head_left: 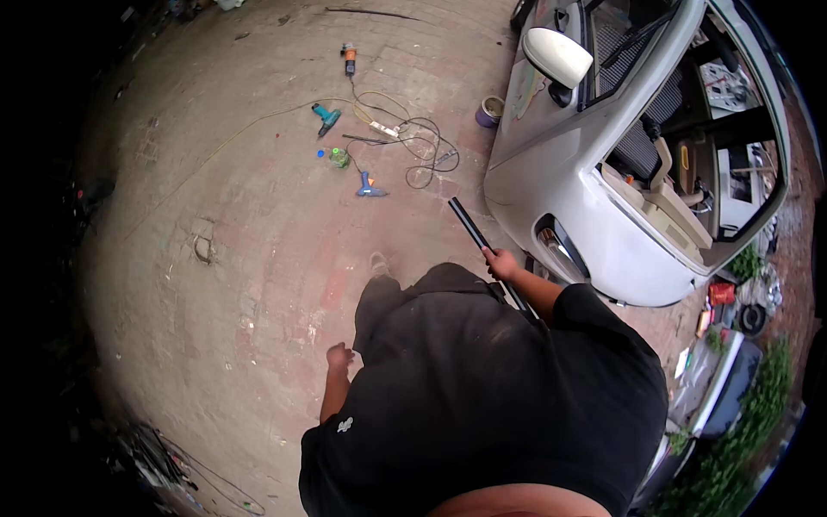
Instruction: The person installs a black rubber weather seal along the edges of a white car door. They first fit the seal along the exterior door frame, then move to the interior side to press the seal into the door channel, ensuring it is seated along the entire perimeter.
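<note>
My right hand [500,264] is wrapped round a long, straight black bar or tube [466,221], held slanting at my right side. The bar's far end points ahead over the floor; its near part runs behind my forearm. Beyond that hand, close by, is the front of a white vehicle [551,194]. My left hand [340,355] hangs low beside my left leg, its fingers loosely curled, and nothing shows in it.
Ahead on the floor lie an orange angle grinder [349,59], a teal power tool [326,120], a blue glue gun [369,185], a green-tinted bottle [339,158] and a white power strip [383,129] among looping cables [438,138]. A can [489,111] stands beside the vehicle.
</note>
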The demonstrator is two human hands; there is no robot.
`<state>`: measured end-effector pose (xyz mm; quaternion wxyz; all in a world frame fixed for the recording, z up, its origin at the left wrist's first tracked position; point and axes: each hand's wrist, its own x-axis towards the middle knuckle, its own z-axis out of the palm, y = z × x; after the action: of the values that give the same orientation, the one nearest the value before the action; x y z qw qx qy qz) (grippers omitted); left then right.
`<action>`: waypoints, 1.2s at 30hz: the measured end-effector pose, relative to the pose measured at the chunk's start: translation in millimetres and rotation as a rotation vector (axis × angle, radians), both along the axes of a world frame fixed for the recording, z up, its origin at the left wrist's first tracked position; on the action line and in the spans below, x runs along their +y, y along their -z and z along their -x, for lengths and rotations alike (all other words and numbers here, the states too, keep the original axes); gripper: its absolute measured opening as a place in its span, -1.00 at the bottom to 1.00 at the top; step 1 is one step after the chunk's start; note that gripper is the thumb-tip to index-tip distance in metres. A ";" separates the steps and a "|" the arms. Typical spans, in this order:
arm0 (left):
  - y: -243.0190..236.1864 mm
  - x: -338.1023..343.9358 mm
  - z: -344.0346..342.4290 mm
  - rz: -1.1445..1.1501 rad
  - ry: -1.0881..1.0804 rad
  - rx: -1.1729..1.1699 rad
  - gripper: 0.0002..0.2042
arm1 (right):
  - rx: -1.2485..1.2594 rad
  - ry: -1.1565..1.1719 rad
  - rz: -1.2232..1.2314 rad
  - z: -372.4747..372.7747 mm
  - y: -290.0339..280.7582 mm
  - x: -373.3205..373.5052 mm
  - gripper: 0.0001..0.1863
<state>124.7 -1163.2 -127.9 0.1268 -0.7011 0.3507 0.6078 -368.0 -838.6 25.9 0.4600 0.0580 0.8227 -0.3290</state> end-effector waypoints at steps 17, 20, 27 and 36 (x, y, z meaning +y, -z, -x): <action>-87.6 -278.1 531.1 0.146 0.677 0.111 -0.67 | 0.104 0.011 -0.205 107.0 80.9 -45.5 -0.30; -108.2 -284.9 623.5 0.140 0.860 0.258 -0.67 | 0.119 0.309 -0.108 163.6 38.9 -80.5 -0.45; -139.8 -312.6 805.3 0.281 0.937 0.421 -0.68 | 0.171 0.402 -0.038 290.7 28.1 -128.2 -0.56; -150.3 -345.6 1045.7 0.169 1.226 0.367 -0.66 | 0.488 0.497 0.118 390.2 16.7 -202.1 -0.65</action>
<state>-920.9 -1508.8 22.4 0.3333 -0.2659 0.7502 0.5054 -758.2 -1040.6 9.2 0.1584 0.1496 0.8486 -0.4820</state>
